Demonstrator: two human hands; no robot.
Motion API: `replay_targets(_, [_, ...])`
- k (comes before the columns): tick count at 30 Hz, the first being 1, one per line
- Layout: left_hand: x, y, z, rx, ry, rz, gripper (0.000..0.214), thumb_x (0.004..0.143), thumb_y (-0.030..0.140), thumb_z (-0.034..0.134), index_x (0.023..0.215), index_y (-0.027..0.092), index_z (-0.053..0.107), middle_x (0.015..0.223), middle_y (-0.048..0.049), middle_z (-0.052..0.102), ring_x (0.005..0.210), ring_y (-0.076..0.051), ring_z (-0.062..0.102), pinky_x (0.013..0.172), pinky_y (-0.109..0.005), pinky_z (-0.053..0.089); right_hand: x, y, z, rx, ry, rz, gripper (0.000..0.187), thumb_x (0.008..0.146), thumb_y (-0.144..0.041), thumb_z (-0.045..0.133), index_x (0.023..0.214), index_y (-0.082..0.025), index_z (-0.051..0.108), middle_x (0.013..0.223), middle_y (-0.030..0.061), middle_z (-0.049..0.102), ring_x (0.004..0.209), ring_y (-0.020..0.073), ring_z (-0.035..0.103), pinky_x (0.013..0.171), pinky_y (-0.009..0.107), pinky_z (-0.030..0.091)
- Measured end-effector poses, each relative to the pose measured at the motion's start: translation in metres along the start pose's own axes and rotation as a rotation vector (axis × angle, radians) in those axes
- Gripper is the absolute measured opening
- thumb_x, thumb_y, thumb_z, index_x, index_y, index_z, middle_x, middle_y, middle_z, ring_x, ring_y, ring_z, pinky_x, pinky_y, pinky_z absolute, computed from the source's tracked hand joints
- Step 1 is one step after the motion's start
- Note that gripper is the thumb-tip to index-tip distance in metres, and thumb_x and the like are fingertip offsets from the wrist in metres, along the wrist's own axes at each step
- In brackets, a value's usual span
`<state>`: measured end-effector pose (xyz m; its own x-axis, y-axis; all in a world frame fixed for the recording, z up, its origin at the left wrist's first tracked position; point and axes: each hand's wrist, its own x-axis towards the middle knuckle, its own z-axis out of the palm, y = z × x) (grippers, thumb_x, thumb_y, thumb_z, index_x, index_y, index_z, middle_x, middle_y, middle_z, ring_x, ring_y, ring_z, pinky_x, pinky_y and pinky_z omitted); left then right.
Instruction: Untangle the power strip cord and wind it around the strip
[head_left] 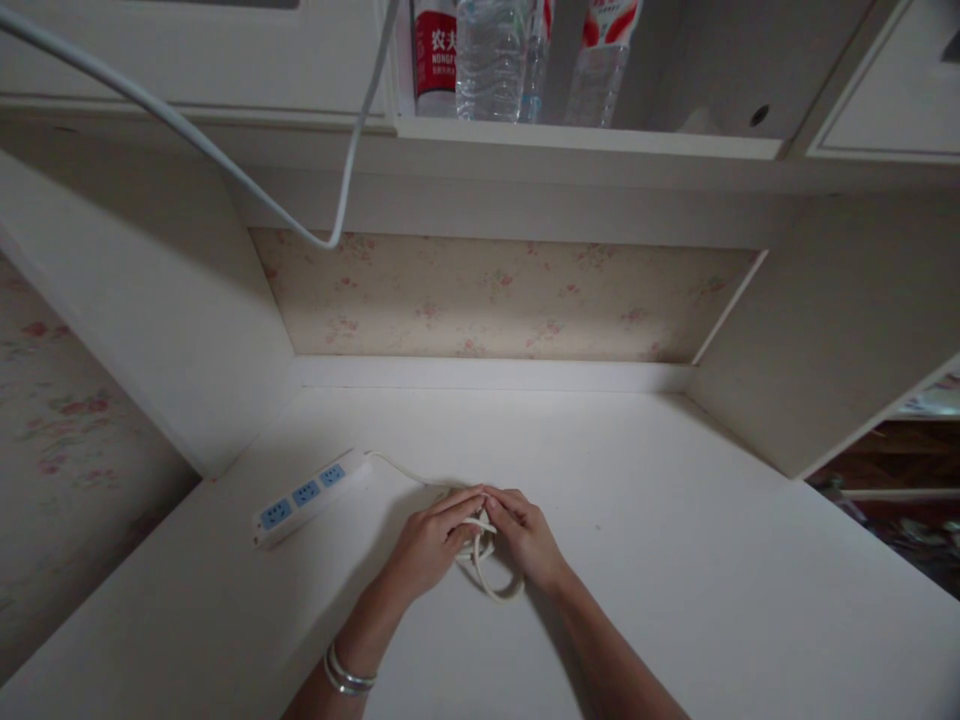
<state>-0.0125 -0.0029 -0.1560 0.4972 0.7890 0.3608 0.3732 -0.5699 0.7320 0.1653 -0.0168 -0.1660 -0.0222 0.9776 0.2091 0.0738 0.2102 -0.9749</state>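
The left wrist carries silver bracelets (349, 675), to the near right of the power strip (306, 494). The left hand (427, 550) and right hand (532, 540) are located to the right of the strip, fingertips meeting. The left fingers are clamped on loops of the cord (501, 599); the right fingers are clamped on the same bundle, with the exact contact partly hidden. The cord bundle is positioned between the hands, to the right of the strip, and one loop hangs out below the fingers. A single run of cord connects the bundle to the strip's right end. The strip lies at an angle on the white counter (637, 580), blue sockets facing up.

Beyond the strip, floral wallpaper (487, 290) covers the back panel. Above and beyond the strip, a shelf (592, 135) holds clear bottles (491, 60) and a red-labelled bottle (435, 55).
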Motion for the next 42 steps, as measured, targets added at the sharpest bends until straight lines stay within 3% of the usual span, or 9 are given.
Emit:
replay_targets(4, [0.000, -0.003, 0.001, 0.016, 0.066, 0.014, 0.035, 0.091, 0.021, 0.049, 0.123, 0.028, 0.061, 0.129, -0.0024, 0.061, 0.117, -0.018, 0.058, 0.101, -0.035, 0.048, -0.001, -0.003, 0.002, -0.137, -0.063, -0.118, 0.032, 0.090, -0.043, 0.053, 0.116, -0.032, 0.067, 0.111, 0.0057, 0.066, 0.108, 0.0246, 0.053, 0.099, 0.043, 0.037])
replay_targets(8, [0.002, -0.005, 0.004, 0.005, 0.142, -0.010, 0.030, 0.094, 0.024, 0.045, 0.116, 0.025, 0.065, 0.124, -0.0045, 0.064, 0.111, -0.018, 0.061, 0.099, -0.036, 0.049, -0.007, -0.001, 0.003, -0.272, 0.042, -0.209, 0.044, 0.090, -0.038, 0.053, 0.134, -0.029, 0.051, 0.125, 0.0081, 0.055, 0.115, 0.0236, 0.048, 0.101, 0.042, 0.036])
replay_targets(11, [0.003, -0.007, 0.006, 0.000, 0.238, -0.037, 0.028, 0.094, 0.024, 0.044, 0.111, 0.024, 0.066, 0.120, -0.0048, 0.066, 0.109, -0.018, 0.062, 0.098, -0.035, 0.050, -0.014, -0.004, 0.002, -0.415, 0.141, -0.320, 0.037, 0.085, -0.038, 0.060, 0.119, -0.025, 0.057, 0.112, 0.0088, 0.058, 0.106, 0.0249, 0.050, 0.091, 0.041, 0.039])
replay_targets(14, [0.004, -0.012, 0.008, 0.026, 0.365, -0.058, 0.027, 0.094, 0.024, 0.044, 0.108, 0.021, 0.067, 0.113, -0.0061, 0.068, 0.107, -0.018, 0.062, 0.097, -0.035, 0.050, -0.018, -0.011, 0.008, -0.633, 0.043, -0.389, 0.022, 0.080, -0.041, 0.066, 0.092, -0.023, 0.062, 0.090, 0.0054, 0.062, 0.090, 0.0237, 0.051, 0.082, 0.039, 0.037])
replay_targets(18, [0.005, -0.019, 0.007, 0.059, 0.465, -0.081, 0.027, 0.094, 0.025, 0.044, 0.105, 0.021, 0.067, 0.109, -0.0062, 0.069, 0.104, -0.018, 0.063, 0.095, -0.034, 0.049, -0.018, -0.012, 0.021, -0.818, -0.068, -0.398, 0.019, 0.088, -0.036, 0.057, 0.101, -0.023, 0.062, 0.092, 0.0059, 0.064, 0.090, 0.0233, 0.051, 0.081, 0.039, 0.034])
replay_targets(23, [0.006, -0.020, 0.002, 0.027, 0.546, -0.204, 0.027, 0.094, 0.032, 0.044, 0.099, 0.018, 0.066, 0.098, -0.0063, 0.070, 0.092, -0.019, 0.064, 0.086, -0.031, 0.051, -0.013, 0.006, 0.018, -0.798, -0.019, -0.436, 0.024, 0.096, -0.021, 0.041, 0.108, -0.020, 0.061, 0.091, 0.0071, 0.064, 0.089, 0.0216, 0.053, 0.082, 0.038, 0.037])
replay_targets(29, [0.007, -0.023, 0.000, -0.085, 0.563, -0.263, 0.030, 0.094, 0.038, 0.044, 0.100, 0.018, 0.064, 0.097, -0.0064, 0.068, 0.086, -0.018, 0.064, 0.077, -0.028, 0.052, -0.007, 0.005, 0.003, -0.483, 0.100, -0.398, 0.021, 0.096, -0.027, 0.041, 0.101, -0.022, 0.061, 0.094, 0.0055, 0.064, 0.091, 0.0189, 0.055, 0.084, 0.035, 0.042])
replay_targets(36, [0.007, -0.019, -0.005, -0.035, 0.481, -0.102, 0.025, 0.091, 0.035, 0.051, 0.096, 0.020, 0.070, 0.104, -0.0074, 0.059, 0.101, -0.019, 0.057, 0.090, -0.031, 0.048, 0.008, 0.000, -0.013, 0.342, 0.624, -0.061, 0.022, 0.088, -0.045, 0.054, 0.092, -0.024, 0.061, 0.092, -0.0013, 0.062, 0.090, 0.0147, 0.059, 0.085, 0.035, 0.049])
replay_targets(42, [0.005, -0.015, 0.001, -0.136, 0.169, -0.124, 0.025, 0.089, 0.037, 0.055, 0.099, 0.024, 0.073, 0.106, -0.0086, 0.058, 0.095, -0.019, 0.059, 0.072, -0.027, 0.052, 0.020, 0.004, -0.043, 1.065, 0.712, 0.181, 0.005, 0.089, -0.025, 0.059, 0.085, -0.023, 0.060, 0.080, -0.0052, 0.065, 0.081, 0.0112, 0.064, 0.085, 0.042, 0.056])
